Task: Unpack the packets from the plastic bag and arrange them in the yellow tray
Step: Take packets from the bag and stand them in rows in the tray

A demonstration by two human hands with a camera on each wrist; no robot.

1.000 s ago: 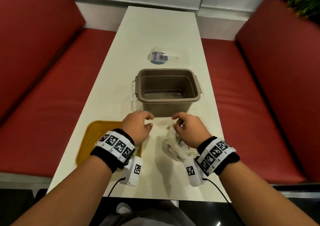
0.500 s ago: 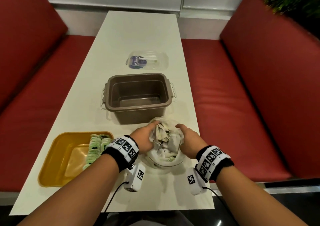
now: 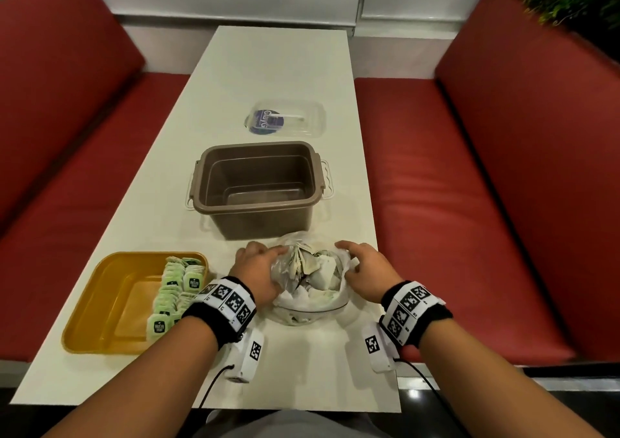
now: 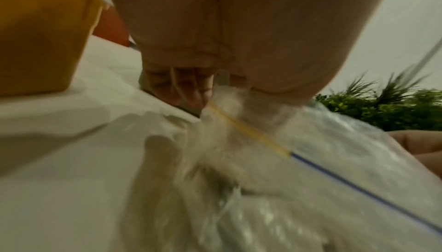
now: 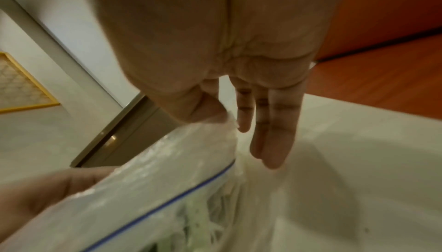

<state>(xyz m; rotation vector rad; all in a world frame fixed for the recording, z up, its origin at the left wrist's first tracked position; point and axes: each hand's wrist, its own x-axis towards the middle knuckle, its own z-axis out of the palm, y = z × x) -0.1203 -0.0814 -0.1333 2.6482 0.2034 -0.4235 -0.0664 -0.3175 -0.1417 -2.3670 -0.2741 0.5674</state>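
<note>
My view has shifted right, and my left hand [image 3: 258, 271] and right hand [image 3: 369, 266] pinch the plastic bag [image 3: 310, 281] mouth apart, lower centre.

The right hand [image 5: 215, 57] pinches the plastic bag [image 5: 153, 186] at its rim with the thumb, three fingers [image 5: 275, 133] hanging straight down towards the bench [image 5: 358, 180]. The left hand [image 5: 40, 195] holds the bag's opposite side; pale packets [image 5: 203, 216] show through it.

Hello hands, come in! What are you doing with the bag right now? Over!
Both hands on the plastic bag: left hand grips one side of its mouth, right hand pinches the other. Packets still inside; some already in the yellow tray. Nothing in the way.
</note>
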